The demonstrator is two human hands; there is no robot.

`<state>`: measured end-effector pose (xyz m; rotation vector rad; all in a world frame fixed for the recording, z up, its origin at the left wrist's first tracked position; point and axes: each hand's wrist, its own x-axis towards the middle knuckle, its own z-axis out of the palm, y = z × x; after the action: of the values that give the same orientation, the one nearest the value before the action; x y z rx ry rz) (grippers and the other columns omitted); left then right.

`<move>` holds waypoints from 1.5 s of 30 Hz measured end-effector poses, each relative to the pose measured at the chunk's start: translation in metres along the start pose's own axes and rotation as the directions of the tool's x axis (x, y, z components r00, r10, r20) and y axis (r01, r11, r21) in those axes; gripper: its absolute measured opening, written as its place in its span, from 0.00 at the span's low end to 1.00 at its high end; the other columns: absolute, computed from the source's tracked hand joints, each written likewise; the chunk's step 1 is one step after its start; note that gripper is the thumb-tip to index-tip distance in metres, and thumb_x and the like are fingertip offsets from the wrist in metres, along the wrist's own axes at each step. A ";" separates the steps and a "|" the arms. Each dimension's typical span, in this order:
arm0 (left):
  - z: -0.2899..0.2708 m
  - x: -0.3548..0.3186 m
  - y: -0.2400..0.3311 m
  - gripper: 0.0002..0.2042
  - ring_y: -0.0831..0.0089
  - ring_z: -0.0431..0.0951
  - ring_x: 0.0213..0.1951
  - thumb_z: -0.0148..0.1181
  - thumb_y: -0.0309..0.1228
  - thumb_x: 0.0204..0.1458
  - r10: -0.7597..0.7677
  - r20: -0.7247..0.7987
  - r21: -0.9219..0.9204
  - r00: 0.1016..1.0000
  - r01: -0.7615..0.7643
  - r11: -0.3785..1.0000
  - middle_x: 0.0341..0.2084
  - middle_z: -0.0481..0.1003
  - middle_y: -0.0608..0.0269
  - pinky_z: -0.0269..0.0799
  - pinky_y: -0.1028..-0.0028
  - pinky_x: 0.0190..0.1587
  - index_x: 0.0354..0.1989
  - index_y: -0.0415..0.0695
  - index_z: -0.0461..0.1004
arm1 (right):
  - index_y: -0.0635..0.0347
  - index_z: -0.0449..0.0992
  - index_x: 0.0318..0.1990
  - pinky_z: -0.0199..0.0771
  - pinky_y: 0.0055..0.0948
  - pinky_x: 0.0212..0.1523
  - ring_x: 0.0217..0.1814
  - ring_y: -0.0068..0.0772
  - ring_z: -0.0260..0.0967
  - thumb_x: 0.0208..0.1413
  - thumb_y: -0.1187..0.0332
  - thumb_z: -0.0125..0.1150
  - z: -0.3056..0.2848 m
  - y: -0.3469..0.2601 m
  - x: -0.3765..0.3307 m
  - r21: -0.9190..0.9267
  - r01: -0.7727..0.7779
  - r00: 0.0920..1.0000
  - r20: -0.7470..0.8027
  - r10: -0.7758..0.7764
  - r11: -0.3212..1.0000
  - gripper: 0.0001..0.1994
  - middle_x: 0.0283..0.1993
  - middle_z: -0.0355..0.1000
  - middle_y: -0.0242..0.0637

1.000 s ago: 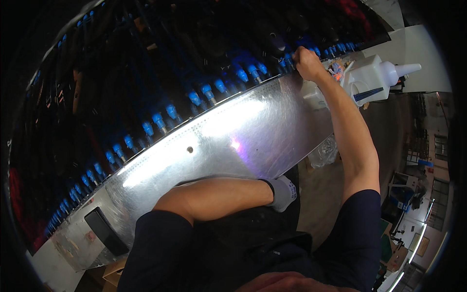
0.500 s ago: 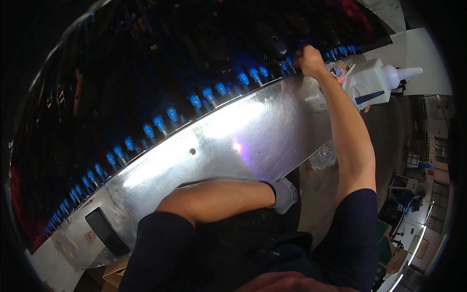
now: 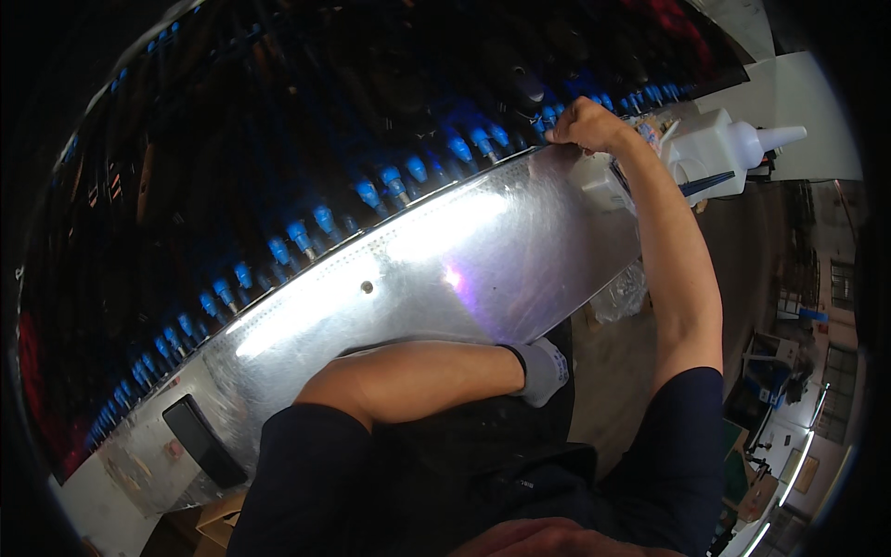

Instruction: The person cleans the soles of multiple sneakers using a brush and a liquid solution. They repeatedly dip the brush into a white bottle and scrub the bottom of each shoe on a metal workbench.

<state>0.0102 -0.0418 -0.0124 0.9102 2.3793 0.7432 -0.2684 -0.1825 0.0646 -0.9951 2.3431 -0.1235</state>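
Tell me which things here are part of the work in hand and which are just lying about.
In use:
- right hand, bare, at the row of blue-capped spindles
- left hand, grey-gloved, against the shiny curved metal panel

Lying about:
- white plastic squeeze bottle
- black rectangular block
- clear plastic bag

One metal panel, one white bottle, one black block, blue-tipped parts uncountable.

Silver metal panel, blue caps (a row), grey glove.
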 end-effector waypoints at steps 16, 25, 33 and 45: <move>-0.004 0.002 -0.001 0.19 0.55 0.84 0.45 0.56 0.34 0.52 -0.002 0.004 0.006 1.000 0.002 1.000 0.43 0.83 0.55 0.76 0.57 0.41 0.51 0.44 0.79 | 0.65 0.81 0.43 0.80 0.48 0.51 0.46 0.58 0.81 0.59 0.65 0.64 0.019 0.022 0.010 -0.621 0.002 0.895 -0.349 -0.279 0.784 0.12 0.43 0.81 0.53; -0.013 0.003 0.001 0.20 0.56 0.83 0.48 0.56 0.35 0.54 -0.026 0.054 0.005 0.998 0.025 1.000 0.46 0.83 0.55 0.77 0.56 0.45 0.55 0.44 0.77 | 0.63 0.82 0.40 0.79 0.48 0.47 0.39 0.51 0.81 0.66 0.59 0.60 -0.031 0.034 0.004 -0.027 0.163 0.814 -0.562 -0.150 0.986 0.14 0.34 0.80 0.52; -0.014 0.005 -0.001 0.21 0.55 0.83 0.48 0.55 0.36 0.54 -0.044 0.067 -0.014 0.997 0.045 0.999 0.46 0.83 0.55 0.78 0.55 0.46 0.57 0.44 0.77 | 0.61 0.85 0.43 0.81 0.33 0.38 0.34 0.31 0.80 0.57 0.71 0.68 -0.021 0.069 0.011 -0.044 0.137 0.957 -0.252 -0.144 0.990 0.08 0.35 0.82 0.39; -0.009 0.010 -0.005 0.23 0.55 0.83 0.48 0.55 0.37 0.54 -0.021 0.034 0.011 0.999 0.021 1.000 0.46 0.83 0.54 0.77 0.56 0.46 0.59 0.44 0.76 | 0.61 0.86 0.38 0.79 0.38 0.47 0.43 0.42 0.81 0.55 0.69 0.69 -0.017 0.077 0.033 -0.048 0.042 0.985 -0.167 -0.050 0.998 0.07 0.37 0.83 0.46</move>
<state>-0.0044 -0.0410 -0.0114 0.8940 2.3621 0.7018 -0.3444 -0.1524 0.0401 -1.0994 2.4858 -0.1808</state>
